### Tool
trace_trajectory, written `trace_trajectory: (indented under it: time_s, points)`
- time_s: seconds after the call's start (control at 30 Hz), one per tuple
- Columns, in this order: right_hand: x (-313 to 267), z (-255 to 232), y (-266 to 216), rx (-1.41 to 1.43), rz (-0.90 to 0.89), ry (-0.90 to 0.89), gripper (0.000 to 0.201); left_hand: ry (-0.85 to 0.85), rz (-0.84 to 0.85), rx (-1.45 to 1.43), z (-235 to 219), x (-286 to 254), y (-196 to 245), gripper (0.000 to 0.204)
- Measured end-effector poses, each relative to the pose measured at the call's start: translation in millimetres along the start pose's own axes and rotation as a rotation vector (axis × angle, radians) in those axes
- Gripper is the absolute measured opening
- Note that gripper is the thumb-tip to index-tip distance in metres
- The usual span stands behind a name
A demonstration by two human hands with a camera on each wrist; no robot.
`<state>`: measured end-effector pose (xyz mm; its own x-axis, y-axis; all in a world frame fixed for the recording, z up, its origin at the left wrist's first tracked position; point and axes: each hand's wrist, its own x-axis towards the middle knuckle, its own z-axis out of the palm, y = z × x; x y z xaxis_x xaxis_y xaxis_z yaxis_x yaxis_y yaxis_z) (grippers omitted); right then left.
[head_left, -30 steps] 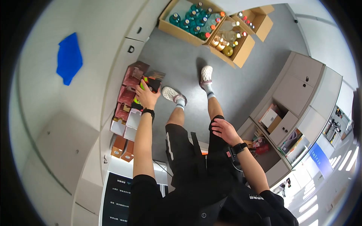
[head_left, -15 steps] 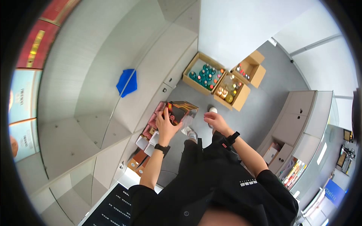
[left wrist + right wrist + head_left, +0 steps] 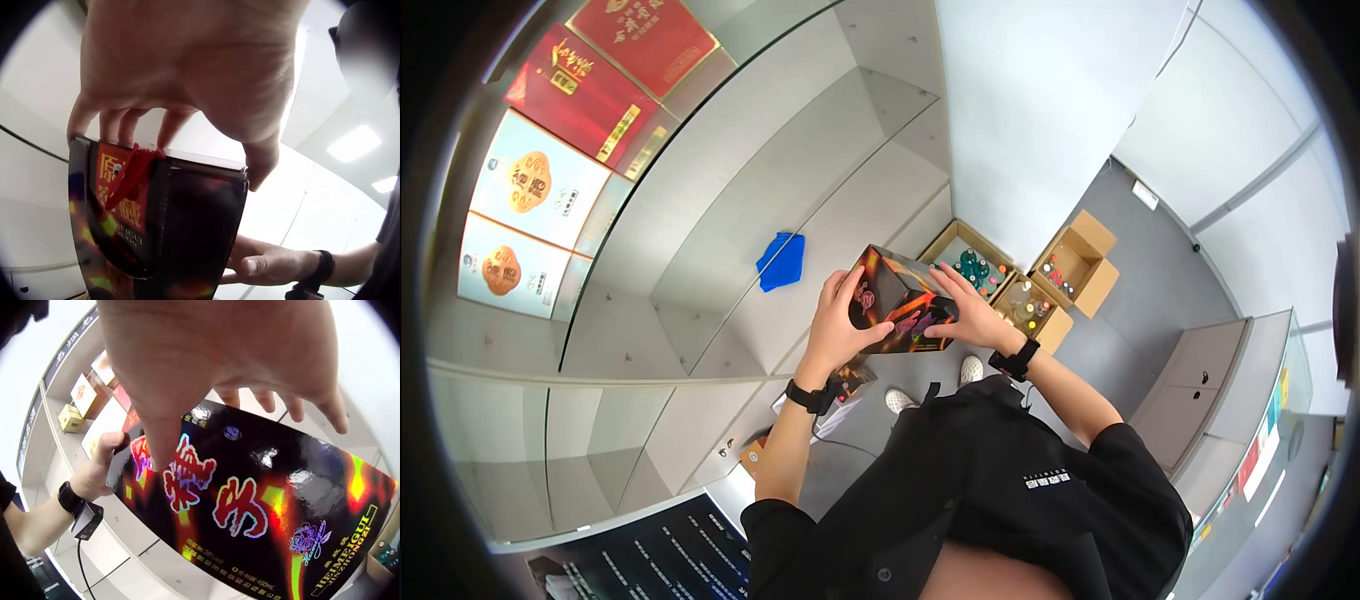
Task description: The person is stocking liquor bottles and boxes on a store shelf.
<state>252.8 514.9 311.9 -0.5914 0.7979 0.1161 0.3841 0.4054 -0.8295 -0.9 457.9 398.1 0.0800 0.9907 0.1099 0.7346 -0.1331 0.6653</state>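
Note:
A black liquor box (image 3: 892, 290) with orange flame-like patterns is held up in front of the body in the head view. My left hand (image 3: 837, 325) grips one end of it, thumb on one side and fingers over the other. At the opposite end, my right hand (image 3: 978, 318) holds the box with its thumb on the printed face and its fingers over the far edge. In the left wrist view, a red tab (image 3: 128, 178) sticks out of the box end below the palm. Large red characters and yellow lettering cover the face in the right wrist view.
A glass-fronted shelf unit (image 3: 730, 220) runs along the left, with a blue cloth (image 3: 782, 262) behind the glass. Red gift boxes (image 3: 580, 90) and white boxes (image 3: 525, 185) sit on top. Cardboard cartons (image 3: 1055, 330) with bottles stand on the floor; more boxes (image 3: 855, 380) lie below the left forearm.
The left hand has lifted the liquor box from the low stack by the cabinet. The right hand has come over from the lap and now holds it too. The head view has swung toward the shelves.

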Motion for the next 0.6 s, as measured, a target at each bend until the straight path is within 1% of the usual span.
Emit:
trace_trajectory:
  time_s: [0.03,0.13,0.17,0.27,0.33,0.43,0.53,0.6]
  points:
    - [3.2,-5.2,-2.1,-0.023,-0.001,-0.035,0.106,0.0,0.006,-0.012,-3.6,1.7,8.1,0.09]
    - [8.8,-19.8,-16.6,0.08,0.0,-0.065,0.108,0.021,0.051,0.008,-12.1,2.5,25.8,0.087]
    - [11.5,-20.5,-15.8,0.116,-0.024,-0.087,0.108,0.023,0.05,0.014,-14.8,2.5,30.1,0.086]
    - [12.0,-22.5,-26.6,0.224,-0.021,-0.139,0.107,0.036,0.059,0.05,-21.5,0.3,39.2,0.084]
    - [10.8,-15.7,-26.4,0.242,-0.051,-0.106,0.105,0.051,0.081,0.096,-25.1,-0.5,40.7,0.083]
    - [9.4,-9.2,-26.5,0.295,-0.054,-0.089,0.103,0.05,0.082,0.054,-33.0,-3.2,47.6,0.079]
    - [5.1,-9.2,-32.4,0.302,-0.087,-0.053,0.103,0.159,0.11,-0.041,-38.6,-5.8,36.4,0.078]
    - [5.5,-12.4,-34.6,0.328,-0.065,-0.024,0.099,0.253,0.128,-0.016,-44.5,-9.6,27.2,0.073]
